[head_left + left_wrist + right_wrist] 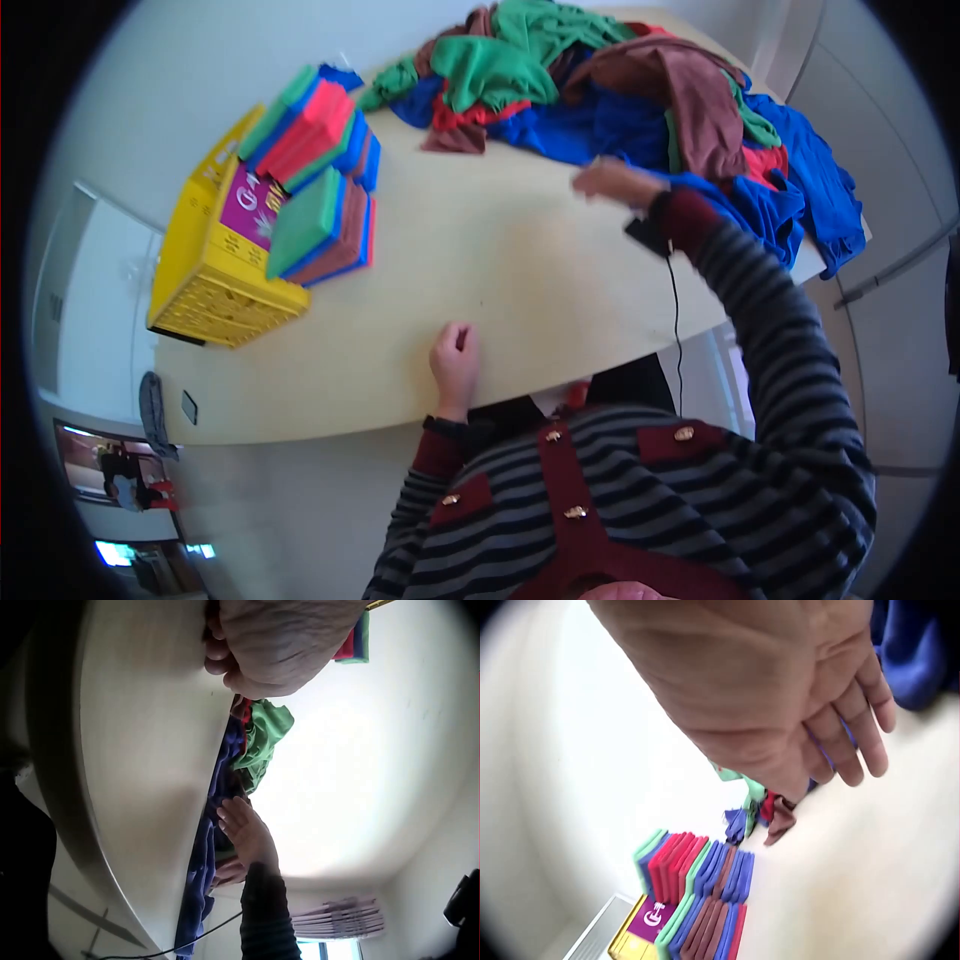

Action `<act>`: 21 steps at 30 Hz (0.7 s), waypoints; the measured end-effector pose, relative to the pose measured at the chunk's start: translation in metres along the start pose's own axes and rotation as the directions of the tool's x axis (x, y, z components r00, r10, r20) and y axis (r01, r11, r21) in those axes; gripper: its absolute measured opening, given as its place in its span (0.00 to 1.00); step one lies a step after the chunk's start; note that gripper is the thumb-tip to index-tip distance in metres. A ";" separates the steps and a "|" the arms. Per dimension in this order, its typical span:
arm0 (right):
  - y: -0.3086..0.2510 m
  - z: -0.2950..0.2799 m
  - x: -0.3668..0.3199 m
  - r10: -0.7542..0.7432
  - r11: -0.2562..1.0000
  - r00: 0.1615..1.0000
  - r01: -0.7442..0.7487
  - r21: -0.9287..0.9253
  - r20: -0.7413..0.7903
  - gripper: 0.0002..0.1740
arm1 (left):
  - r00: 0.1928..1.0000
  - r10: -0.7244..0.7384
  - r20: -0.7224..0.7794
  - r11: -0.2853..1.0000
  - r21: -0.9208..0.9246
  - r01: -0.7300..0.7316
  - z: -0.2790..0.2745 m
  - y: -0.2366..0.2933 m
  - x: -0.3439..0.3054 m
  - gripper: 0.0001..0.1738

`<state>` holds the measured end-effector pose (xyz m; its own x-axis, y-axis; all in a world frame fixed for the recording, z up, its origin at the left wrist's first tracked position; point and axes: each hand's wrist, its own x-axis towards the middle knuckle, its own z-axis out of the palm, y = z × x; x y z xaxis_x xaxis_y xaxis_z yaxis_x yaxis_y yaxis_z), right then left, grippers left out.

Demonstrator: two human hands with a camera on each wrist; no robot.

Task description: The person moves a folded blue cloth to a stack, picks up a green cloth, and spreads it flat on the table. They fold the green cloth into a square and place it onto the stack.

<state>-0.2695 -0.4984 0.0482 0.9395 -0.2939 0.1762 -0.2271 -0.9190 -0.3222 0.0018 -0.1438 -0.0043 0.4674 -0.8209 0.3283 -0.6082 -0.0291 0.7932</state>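
Evidently empty, the right hand [622, 184] extends, grip released, beside heaped fabrics [620, 120] at upper right, best pinched singly, while the left hand [455, 370] lies clenched.

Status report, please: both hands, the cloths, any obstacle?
Left hand curled. Right hand open, empty, near loose cloth heap. Folded cloths stacked beside yellow basket. Possible snag: black cable near right hand.

The purple label [249, 205] on the yellow box [222, 285] shows "G".
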 end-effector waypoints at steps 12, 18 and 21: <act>0.123 -0.025 0.104 0.750 0.596 0.612 -0.460 0.657 -0.251 0.36 | 0.987 -0.126 0.102 0.989 -0.069 0.134 -0.007 0.003 0.009 0.02; 0.141 -0.025 0.134 0.774 0.599 0.585 -0.550 0.582 -0.245 0.43 | 0.990 -0.104 0.097 0.992 -0.067 0.111 -0.006 0.011 0.012 0.03; 0.152 -0.016 0.146 0.706 0.678 0.614 -0.442 0.587 -0.352 0.43 | 0.990 -0.101 0.095 0.989 -0.098 0.110 -0.006 0.010 0.010 0.03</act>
<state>-0.1708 -0.6853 0.0399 0.3261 -0.9220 0.2085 -0.4185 -0.3386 -0.8427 0.0038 -0.1488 0.0096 0.4636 -0.8640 0.1962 -0.4871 -0.0636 0.8710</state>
